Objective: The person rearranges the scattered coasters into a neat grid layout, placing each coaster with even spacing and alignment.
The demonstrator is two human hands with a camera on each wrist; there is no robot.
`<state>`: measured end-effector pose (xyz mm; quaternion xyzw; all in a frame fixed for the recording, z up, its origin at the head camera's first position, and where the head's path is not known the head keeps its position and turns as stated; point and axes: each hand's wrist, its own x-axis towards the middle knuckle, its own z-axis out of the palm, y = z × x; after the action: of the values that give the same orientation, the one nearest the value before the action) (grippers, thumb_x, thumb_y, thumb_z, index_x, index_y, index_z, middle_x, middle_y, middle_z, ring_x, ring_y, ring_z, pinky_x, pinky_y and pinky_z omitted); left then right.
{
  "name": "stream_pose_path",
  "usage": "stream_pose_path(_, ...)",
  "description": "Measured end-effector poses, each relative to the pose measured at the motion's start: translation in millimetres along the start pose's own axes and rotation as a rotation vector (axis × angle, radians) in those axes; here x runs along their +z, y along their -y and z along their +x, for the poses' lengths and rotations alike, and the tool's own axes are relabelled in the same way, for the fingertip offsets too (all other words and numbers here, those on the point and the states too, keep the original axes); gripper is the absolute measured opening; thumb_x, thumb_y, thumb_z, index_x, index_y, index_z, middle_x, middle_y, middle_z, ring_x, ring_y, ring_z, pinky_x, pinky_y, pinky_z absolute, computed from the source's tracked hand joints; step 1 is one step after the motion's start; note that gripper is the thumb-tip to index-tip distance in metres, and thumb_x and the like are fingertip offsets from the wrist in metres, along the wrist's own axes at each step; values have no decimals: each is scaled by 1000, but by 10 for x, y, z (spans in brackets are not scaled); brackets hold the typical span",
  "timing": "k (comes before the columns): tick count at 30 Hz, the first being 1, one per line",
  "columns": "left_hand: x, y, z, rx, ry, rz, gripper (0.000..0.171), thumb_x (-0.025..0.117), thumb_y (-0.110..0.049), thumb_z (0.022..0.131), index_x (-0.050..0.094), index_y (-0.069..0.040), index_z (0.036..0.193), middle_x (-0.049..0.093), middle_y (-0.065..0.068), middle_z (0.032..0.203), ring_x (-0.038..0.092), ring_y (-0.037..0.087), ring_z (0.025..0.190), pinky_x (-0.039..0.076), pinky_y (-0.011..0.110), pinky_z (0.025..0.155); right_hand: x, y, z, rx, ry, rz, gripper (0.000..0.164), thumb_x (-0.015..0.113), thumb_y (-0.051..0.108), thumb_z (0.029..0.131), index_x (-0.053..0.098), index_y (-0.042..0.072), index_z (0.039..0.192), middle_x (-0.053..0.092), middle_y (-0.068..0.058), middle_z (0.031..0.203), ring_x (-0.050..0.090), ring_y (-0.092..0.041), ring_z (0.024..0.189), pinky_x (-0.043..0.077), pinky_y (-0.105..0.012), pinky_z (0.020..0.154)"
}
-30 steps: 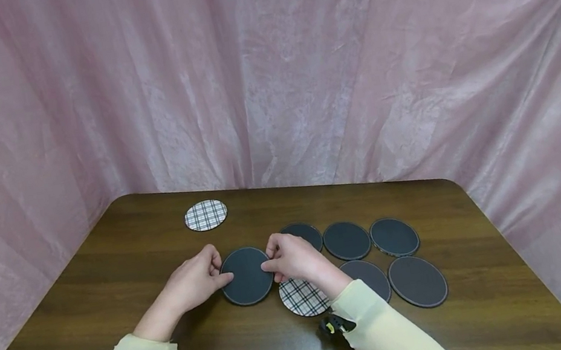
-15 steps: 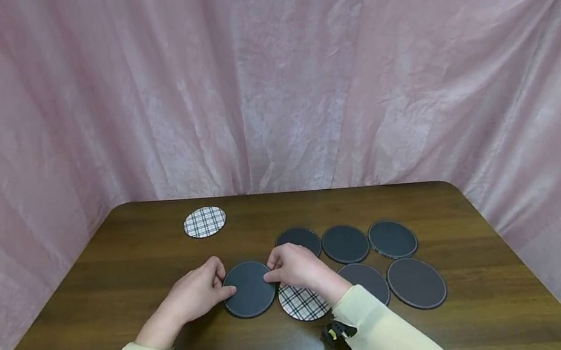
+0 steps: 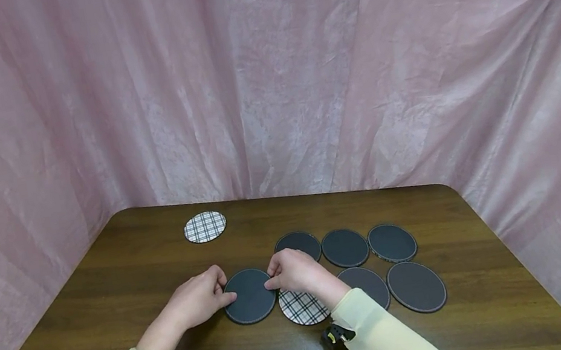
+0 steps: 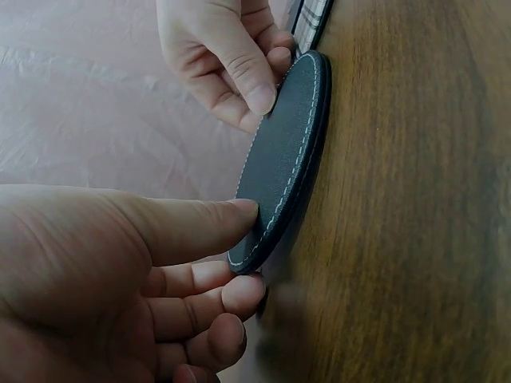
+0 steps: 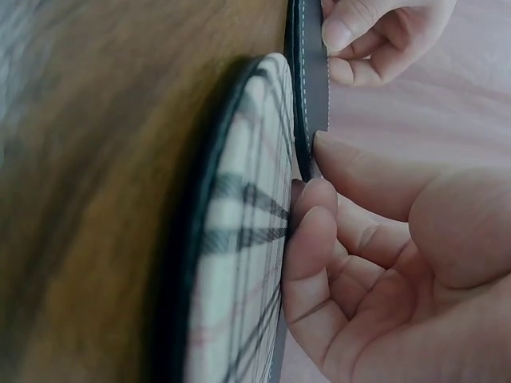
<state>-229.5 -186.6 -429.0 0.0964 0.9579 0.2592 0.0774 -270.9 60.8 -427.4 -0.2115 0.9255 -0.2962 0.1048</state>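
Both hands hold one round black coaster (image 3: 250,297) with pale stitching round its edge, dark side up. The left hand (image 3: 197,301) pinches its left edge, thumb on top and fingers beneath. On the opposite edge the right hand (image 3: 296,271) pinches it the same way. In the left wrist view, the coaster (image 4: 283,148) is close over the table. A plaid coaster (image 3: 301,308) lies just right of the held one, partly covered by the right hand. The right wrist view shows the right fingers right at the face of this plaid coaster (image 5: 239,239).
Right of the hands, several dark coasters lie in two rows, among them a back-right one (image 3: 393,242) and a front-right one (image 3: 416,287). Another plaid coaster (image 3: 205,227) lies at the back left. A pink curtain (image 3: 265,79) hangs behind the wooden table (image 3: 479,315).
The held coaster and both hands have come slightly lower or nearer relative to the plaid coaster beside them. The head view has tilted up a little. Both grips look the same.
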Motion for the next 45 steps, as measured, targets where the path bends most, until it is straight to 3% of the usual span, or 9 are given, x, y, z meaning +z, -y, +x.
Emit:
stream_pose_path(6,15,-1,-11,12,-17,12,30,87,-23,98,62,-9,107,57,0,83,53,18,70,43,37,66,10,6,-5,3,8,11,20,91,19,94,81,7,106,75,3,89,65,-13,82,56,-39,87)
stream_pose_path(22,42,-34,-20,47,-34,125,28,88,-23,97,63,-13,103,56,-3,81,53,16,69,43,36,65,16,-4,-2,-28,26,9,21,93,13,90,79,7,105,73,3,86,64,-12,81,54,-39,90)
stream_pose_path(28,42,-38,-21,65,-46,133,28,89,-26,96,64,-14,100,57,-6,81,53,15,69,43,37,65,18,-6,0,-3,42,19,22,91,10,91,78,7,108,72,3,87,64,-13,82,54,-41,92)
stream_pose_path(45,22,-30,-6,22,-27,81,26,87,-26,98,70,-9,109,58,-1,82,53,17,71,44,37,67,-10,6,-21,22,55,20,25,89,16,94,78,6,114,72,2,92,63,-15,85,54,-41,93)
